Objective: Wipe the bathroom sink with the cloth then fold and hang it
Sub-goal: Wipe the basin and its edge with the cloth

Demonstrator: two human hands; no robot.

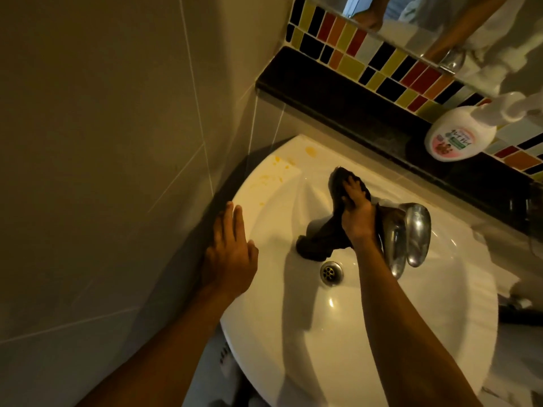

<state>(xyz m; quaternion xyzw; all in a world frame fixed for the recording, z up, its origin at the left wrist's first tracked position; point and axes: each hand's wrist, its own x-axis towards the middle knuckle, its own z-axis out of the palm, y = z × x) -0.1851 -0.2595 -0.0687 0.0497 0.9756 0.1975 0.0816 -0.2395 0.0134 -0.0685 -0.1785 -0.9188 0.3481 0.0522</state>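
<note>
Your right hand (pixel 357 214) presses cloth (pixel 323 239) flat at sink (pixel 440 304) back rim; left hand (pixel 230 254) open, empty. Trailing end could snag the tap (pixel 411 233).

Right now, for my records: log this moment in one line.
wiping | right hand pressing dark cloth on white ceramic sink rim | left hand braced

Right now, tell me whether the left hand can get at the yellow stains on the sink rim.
Probably yes: the left hand rests on the sink edge, yellow stains just beyond, nothing between.
</note>
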